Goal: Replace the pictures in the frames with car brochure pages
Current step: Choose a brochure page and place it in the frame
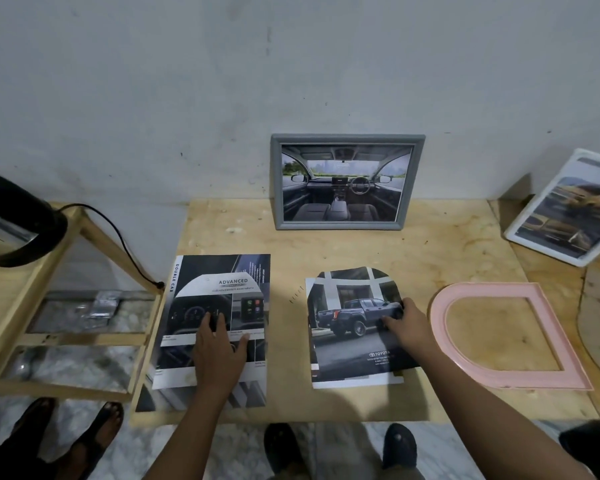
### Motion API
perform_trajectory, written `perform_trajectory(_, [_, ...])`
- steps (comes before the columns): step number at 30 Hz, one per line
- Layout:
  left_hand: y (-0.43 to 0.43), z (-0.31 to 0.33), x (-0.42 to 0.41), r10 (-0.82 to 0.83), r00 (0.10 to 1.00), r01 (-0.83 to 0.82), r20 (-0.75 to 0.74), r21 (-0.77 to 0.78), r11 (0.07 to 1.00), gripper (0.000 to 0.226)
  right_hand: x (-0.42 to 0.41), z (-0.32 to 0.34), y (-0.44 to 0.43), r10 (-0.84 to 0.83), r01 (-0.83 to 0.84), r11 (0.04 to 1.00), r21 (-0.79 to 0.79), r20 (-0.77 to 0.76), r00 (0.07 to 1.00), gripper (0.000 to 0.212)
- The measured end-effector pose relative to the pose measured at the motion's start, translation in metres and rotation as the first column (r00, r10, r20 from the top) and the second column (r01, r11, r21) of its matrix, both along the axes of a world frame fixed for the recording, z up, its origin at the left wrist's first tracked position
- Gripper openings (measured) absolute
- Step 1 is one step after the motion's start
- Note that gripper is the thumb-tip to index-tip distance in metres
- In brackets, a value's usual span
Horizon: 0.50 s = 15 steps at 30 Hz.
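"Judging by the head view, how far along is the job?"

"Roughly two of three, it seems. The grey frame (pixel 340 225) stands against the wall at the back of the tabletop (pixel 361 251) and already holds a car-interior page. The white frame (pixel 575 166) leans at the far right with a gold car page in it."

"And the third?"

"The pink arched frame (pixel 516 378) lies flat at the right, and bare wood shows through its opening, so it is not yet filled. Just to its left lies the arch-cut pickup page (pixel 350 327), trimmed to about the same outline, which is probably meant for it."

"What are the person's hands doing?"

"They are well apart. The left hand (pixel 219 351) rests flat, fingers spread, on the open car brochure (pixel 219 289) at the left. The right hand (pixel 404 323) has bent fingers on the right edge of the cut page. Whether it pinches the paper or only presses on it cannot be told."

"So what is left?"

"Likely just seating that page in the pink frame and closing it. No backing board can be made out."
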<state>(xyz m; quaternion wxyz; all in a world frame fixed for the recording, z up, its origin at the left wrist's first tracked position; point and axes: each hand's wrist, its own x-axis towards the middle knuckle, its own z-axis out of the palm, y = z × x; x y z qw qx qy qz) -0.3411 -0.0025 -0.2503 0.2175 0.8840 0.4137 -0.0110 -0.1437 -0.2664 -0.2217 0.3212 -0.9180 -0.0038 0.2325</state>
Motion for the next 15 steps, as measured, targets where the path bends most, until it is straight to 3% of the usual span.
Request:
perform_trajectory(6, [-0.001,-0.001,0.002,0.065,0.998,-0.065,0.017,0.013,0.998,0.067,0.008,0.001,-0.013,0.029,-0.024,0.995,0.097,-0.056,0.998,0.012])
perform_trajectory(11, [-0.011,0.007,0.012,0.264,0.964,-0.263,0.019,-0.041,0.964,0.06,0.029,0.024,-0.033,0.121,-0.106,0.983,0.151,-0.095,0.988,0.01])
perform_trajectory(15, [-0.045,0.035,0.043,0.336,0.918,-0.327,0.211,-0.074,0.942,0.045,0.054,0.053,-0.058,0.166,-0.142,0.963,0.231,-0.089,0.982,0.013])
